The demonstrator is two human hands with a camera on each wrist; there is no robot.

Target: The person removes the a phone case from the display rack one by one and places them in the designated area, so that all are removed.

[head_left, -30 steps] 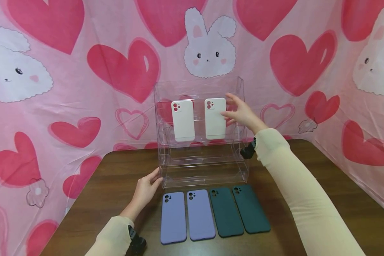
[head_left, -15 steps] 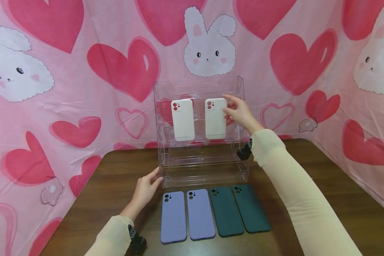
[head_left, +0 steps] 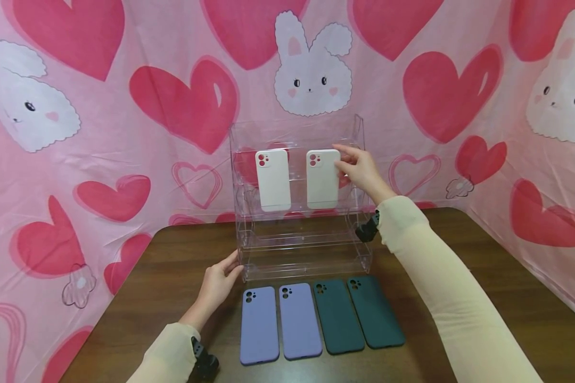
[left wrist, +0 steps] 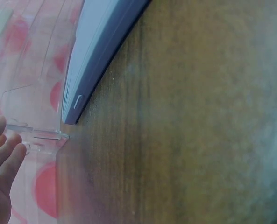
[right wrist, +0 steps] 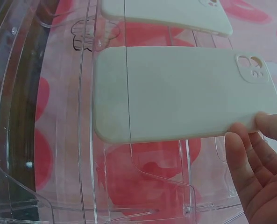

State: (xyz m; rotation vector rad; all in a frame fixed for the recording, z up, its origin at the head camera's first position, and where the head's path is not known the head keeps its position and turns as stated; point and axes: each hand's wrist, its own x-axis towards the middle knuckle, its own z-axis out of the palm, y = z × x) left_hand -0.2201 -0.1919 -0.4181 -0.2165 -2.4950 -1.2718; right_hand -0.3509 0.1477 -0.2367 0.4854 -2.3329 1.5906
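A clear tiered display rack (head_left: 304,270) stands on the table. Two white phone cases lean upright on one of its upper tiers: a left case (head_left: 274,181) and a right case (head_left: 322,183). My right hand (head_left: 361,167) holds the right case by its upper right edge, fingertips and thumb at the side near the camera cutout, as the right wrist view shows. At the rack's lower left corner my left hand (head_left: 219,282) grips the side, thumb in front; the left wrist view shows its fingers (left wrist: 10,161) at the clear plastic.
Before the rack lie two lilac phone cases, a left one (head_left: 260,325) and a right one (head_left: 301,321), then two dark green cases, one inner (head_left: 339,317) and one outer (head_left: 376,313). The wooden table (head_left: 158,308) meets a pink heart-and-rabbit cloth (head_left: 268,32) behind.
My right hand has moved slightly left, its fingers closing in on the right white case's upper edge. The left hand and the cases on the table have stayed in place.
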